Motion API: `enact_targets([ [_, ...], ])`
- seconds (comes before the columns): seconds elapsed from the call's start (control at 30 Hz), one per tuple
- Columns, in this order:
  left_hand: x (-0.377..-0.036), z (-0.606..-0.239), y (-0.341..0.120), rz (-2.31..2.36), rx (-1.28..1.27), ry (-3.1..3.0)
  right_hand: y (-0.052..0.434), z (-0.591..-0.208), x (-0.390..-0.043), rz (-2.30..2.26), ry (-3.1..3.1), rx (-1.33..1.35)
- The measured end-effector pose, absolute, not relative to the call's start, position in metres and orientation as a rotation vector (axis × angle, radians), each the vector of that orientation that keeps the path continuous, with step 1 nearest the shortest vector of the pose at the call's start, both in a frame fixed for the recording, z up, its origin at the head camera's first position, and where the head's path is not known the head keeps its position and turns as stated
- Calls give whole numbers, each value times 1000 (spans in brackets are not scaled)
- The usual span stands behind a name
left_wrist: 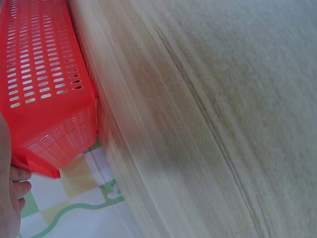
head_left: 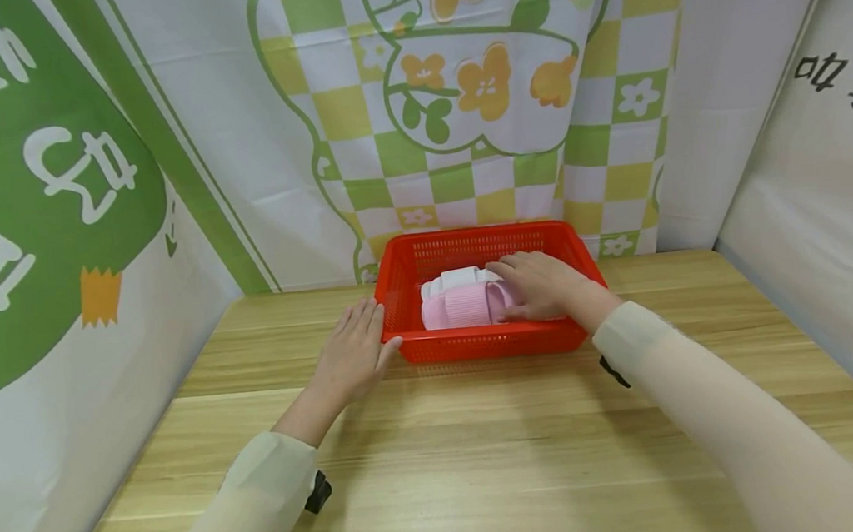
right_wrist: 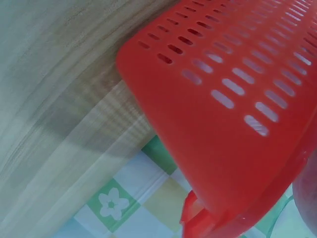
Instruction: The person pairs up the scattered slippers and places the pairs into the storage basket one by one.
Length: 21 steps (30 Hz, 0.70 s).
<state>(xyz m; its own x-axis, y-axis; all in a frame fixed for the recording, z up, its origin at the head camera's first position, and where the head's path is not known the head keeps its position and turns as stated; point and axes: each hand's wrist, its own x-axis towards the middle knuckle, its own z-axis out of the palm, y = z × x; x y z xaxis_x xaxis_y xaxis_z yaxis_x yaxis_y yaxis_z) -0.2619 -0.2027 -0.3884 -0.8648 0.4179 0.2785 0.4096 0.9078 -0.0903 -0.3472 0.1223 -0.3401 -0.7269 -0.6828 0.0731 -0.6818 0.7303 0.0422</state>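
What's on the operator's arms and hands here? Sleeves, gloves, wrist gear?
Both hands are bare: left hand, right hand, no gloves or rings visible. Each forearm wears a long, close-fitting pale cream sleeve ending at the wrist. A small black device sits under the left wrist, another black piece under the right.

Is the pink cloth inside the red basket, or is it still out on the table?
Inside. The pink cloth lies within the red basket walls, under the right hand.

— What colour is the basket (head_left: 406, 277)?
— Bright red, with rows of small slots. Inside lie a pink ribbed cloth (head_left: 460, 307) and a white one (head_left: 458, 279).
— And around it?
— A pale wood-grain desk (head_left: 486, 453); a backdrop (head_left: 461, 130) of green, yellow and white checks with orange flowers.
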Motion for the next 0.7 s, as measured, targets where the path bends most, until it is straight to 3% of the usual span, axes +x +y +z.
enact_targets([
  [0.7,-262,-389,-203,46,-620,-2770,126,-341,-349,-22,-2848,1126],
])
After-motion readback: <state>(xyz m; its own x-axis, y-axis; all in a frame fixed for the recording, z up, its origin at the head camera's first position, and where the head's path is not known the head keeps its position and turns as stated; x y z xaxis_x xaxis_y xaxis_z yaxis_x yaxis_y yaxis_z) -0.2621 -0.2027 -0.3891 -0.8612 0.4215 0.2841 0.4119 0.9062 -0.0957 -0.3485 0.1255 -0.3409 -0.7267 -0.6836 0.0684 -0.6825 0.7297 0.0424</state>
